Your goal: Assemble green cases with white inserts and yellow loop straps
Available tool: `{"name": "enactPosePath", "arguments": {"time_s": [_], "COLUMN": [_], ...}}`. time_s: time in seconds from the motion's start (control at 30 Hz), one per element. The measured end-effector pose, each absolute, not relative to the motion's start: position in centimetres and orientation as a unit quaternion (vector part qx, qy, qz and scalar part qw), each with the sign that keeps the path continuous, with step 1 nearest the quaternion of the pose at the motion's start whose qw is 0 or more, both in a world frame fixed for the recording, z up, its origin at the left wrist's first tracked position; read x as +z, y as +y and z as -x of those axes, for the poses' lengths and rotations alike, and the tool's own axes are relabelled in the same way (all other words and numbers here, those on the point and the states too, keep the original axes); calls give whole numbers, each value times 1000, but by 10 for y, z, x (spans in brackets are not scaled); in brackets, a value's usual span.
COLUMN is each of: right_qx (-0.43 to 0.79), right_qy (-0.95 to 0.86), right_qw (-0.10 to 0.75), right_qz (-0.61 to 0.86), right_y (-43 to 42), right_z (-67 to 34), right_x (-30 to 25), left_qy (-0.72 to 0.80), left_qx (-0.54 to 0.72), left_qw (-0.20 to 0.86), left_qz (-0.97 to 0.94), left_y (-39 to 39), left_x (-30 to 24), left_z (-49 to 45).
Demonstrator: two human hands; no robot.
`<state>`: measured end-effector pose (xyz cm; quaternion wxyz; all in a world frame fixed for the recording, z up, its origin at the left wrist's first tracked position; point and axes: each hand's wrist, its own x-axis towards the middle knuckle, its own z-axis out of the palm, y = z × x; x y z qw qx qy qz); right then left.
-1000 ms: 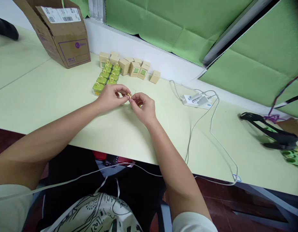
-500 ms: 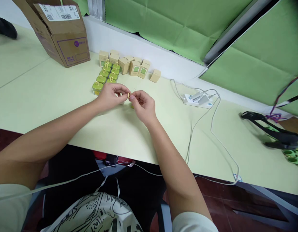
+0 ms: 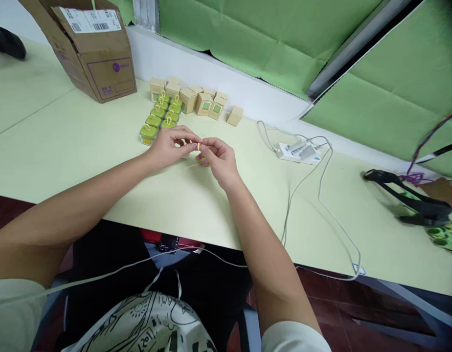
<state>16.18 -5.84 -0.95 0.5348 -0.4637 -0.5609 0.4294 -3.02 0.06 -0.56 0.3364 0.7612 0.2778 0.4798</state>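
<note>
My left hand (image 3: 171,145) and my right hand (image 3: 219,159) meet over the pale table (image 3: 101,161), fingers pinched together on a small yellow loop piece (image 3: 198,145). A bit of green shows under my right fingers; I cannot make out what it is. Just beyond my left hand sit rows of small green containers with yellow loops (image 3: 160,116). Behind them stand several small tan cardboard boxes (image 3: 196,100), one apart at the right (image 3: 235,116).
An open brown shipping carton (image 3: 94,46) stands at the back left. A white power strip (image 3: 297,152) with cables trailing over the table edge lies to the right. A black strap object (image 3: 413,198) and green pieces (image 3: 444,237) sit far right.
Both hands stayed pinched on the yellow piece. They shifted slightly, fingertips working closer together; the view hardly moved.
</note>
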Motion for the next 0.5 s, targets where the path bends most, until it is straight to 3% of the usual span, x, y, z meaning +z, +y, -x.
{"name": "enactPosePath", "arguments": {"time_s": [0.5], "right_qx": [431], "right_qy": [-579], "right_qw": [518], "right_qz": [459], "right_y": [-63], "right_z": [-165], "right_x": [3], "left_qy": [270], "left_qx": [480], "left_qw": [351], "left_qz": [-758], "left_y": [-4], "left_x": [-3], "left_z": [30]}}
